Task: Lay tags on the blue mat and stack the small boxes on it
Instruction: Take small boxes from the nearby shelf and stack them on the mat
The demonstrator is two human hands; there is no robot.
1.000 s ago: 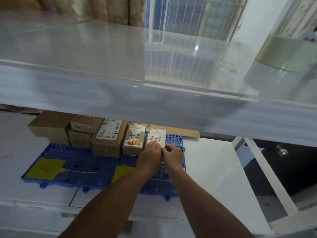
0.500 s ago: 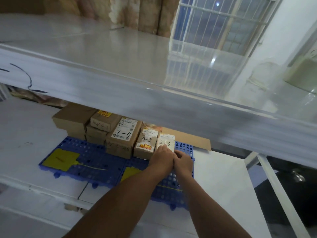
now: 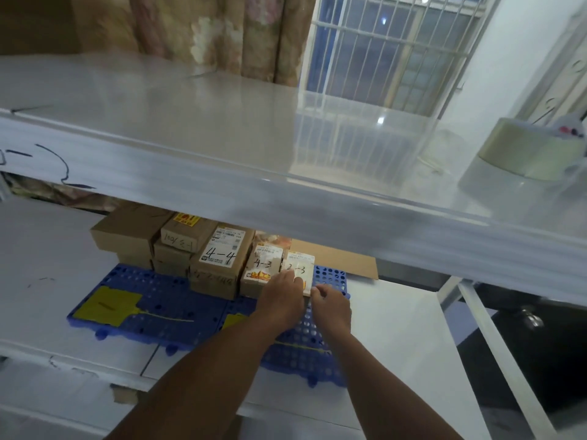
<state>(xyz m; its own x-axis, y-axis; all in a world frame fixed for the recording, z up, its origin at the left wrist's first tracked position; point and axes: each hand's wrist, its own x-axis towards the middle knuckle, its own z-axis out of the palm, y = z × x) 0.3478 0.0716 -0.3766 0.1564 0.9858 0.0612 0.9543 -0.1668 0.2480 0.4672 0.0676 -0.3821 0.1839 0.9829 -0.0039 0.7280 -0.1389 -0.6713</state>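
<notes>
2 hands meet at the small white box marked 2-3 (image 3: pixel 301 265), which stands at the right end of the blue mat (image 3: pixel 165 293), touching the box marked 4-3 (image 3: pixel 262 268). The left hand (image 3: pixel 281 300) lays its fingers on the front; whether they clasp it I cannot tell. The right hand (image 3: pixel 332 308) pinches the lower right corner with curled fingers. This looks like seating the box in the row behind the yellow tags (image 3: pixel 109 304). Next, it needs squaring flush, then a release that does not tip it.

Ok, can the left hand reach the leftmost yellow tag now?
Probably yes: the left hand rests on the 2-3 box; the yellow tag lies uncovered on the blue mat's front, nothing between.
</notes>
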